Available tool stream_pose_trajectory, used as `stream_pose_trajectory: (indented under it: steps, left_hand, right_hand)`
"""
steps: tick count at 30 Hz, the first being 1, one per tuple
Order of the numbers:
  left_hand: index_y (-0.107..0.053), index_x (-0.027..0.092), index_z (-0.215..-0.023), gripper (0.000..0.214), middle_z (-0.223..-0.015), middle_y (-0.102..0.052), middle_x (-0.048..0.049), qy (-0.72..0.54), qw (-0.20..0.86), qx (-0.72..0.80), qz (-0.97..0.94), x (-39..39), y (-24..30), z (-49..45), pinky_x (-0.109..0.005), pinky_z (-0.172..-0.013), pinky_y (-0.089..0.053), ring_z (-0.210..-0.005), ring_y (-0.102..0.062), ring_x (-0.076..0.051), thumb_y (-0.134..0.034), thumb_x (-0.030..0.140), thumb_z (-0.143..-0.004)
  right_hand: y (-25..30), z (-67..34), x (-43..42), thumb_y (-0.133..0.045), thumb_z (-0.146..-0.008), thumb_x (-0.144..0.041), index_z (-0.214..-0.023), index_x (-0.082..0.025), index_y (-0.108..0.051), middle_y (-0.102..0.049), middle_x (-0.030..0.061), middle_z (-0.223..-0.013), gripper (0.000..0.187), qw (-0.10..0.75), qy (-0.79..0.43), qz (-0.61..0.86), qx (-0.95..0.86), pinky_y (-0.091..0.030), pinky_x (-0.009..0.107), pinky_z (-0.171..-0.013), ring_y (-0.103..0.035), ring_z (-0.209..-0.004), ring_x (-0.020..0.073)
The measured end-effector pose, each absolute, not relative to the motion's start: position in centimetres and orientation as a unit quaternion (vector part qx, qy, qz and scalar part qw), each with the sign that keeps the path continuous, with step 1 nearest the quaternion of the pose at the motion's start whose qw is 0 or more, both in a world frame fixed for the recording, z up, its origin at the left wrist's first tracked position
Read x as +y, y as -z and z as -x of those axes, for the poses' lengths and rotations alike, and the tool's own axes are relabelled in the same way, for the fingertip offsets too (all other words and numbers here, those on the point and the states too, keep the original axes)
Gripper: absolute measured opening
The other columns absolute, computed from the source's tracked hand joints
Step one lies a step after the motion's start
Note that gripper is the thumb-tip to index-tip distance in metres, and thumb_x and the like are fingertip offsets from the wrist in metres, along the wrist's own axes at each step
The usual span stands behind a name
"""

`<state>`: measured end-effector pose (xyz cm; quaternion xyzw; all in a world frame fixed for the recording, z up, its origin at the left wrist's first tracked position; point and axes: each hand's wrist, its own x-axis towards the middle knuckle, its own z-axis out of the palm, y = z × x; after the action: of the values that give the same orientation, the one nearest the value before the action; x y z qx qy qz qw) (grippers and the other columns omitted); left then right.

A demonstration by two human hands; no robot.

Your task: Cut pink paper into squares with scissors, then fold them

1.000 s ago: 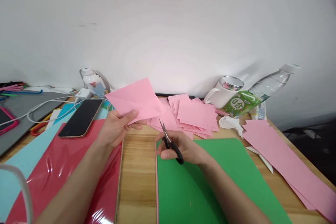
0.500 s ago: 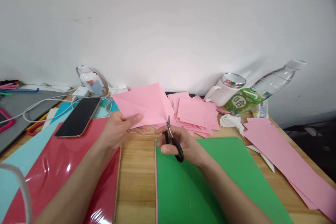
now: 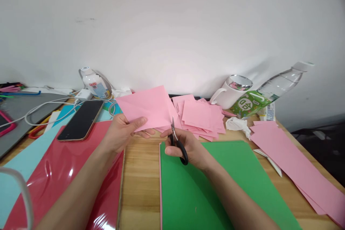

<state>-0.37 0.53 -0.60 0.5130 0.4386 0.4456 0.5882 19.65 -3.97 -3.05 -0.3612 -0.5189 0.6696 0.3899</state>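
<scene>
From the head view, our left hand [image 3: 121, 132] pinches the pink paper [image 3: 147, 106]; our right, nearer its right edge, grips scissors [image 3: 175, 136], their long axis pointing away from us, tips at the paper's near-right corner. We cannot see inside the white mug [image 3: 226, 95] beyond.

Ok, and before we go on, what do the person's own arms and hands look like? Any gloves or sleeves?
The left hand and right hand are ungloved, with no ring, watch or bracelet visible. The left forearm and right forearm show no sleeve within the frame. Fingernail detail is too small to tell.
</scene>
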Motion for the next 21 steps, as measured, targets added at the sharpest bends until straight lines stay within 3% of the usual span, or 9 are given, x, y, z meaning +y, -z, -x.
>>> stream_pose_trajectory:
  steps: [21]
  left_hand:
    - [-0.067,0.014,-0.076,0.016,-0.064,-0.069,-0.0027,-0.446,0.588,0.434,-0.517,0.88,1.32,0.67,-0.026,-0.048,-0.057,-0.055,-0.067,-0.017,-0.070,0.029,-0.070]
  right_hand:
    - [2.84,-19.34,-3.99,-0.074,-0.062,-0.044,-0.082,-0.016,-0.056,-0.046,-0.0055,-0.058,0.039,0.401,-0.646,0.376,-0.530,-0.024,0.022,-0.048,-0.035,-0.051,0.0068]
